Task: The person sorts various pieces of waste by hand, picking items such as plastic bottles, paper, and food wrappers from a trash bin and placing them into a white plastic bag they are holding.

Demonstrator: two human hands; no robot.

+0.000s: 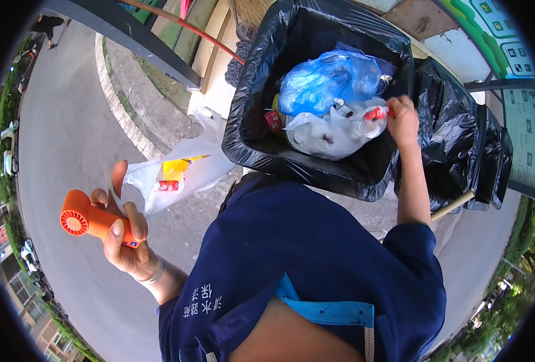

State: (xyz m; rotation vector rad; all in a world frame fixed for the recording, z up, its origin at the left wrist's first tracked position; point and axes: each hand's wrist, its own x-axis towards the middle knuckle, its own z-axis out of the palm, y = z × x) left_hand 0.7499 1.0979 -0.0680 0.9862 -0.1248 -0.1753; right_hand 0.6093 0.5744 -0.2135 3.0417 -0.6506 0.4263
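My left hand (135, 226) grips an orange handheld fan (96, 222), and a handle of a thin white plastic bag (199, 172) is looped over one raised finger. Through the bag show a yellow packet (174, 169) and a red-and-white item (169, 185). Over a bin lined with black plastic (249, 135), my right hand (404, 122) pinches one end of a small red-labelled bottle (377, 113). The bottle lies against a knotted white bag of refuse (335, 138); whether it touches is unclear. Beside that bag are a crumpled blue bag (328, 81) and a small red carton (273, 121).
More black plastic bags (448, 135) stand right of the bin, near a wooden stick (453, 205). A red-brown pole (190, 29), a broom (251, 13) and a grey mop head (238, 63) are behind it. A person (48, 25) walks on the road (64, 135).
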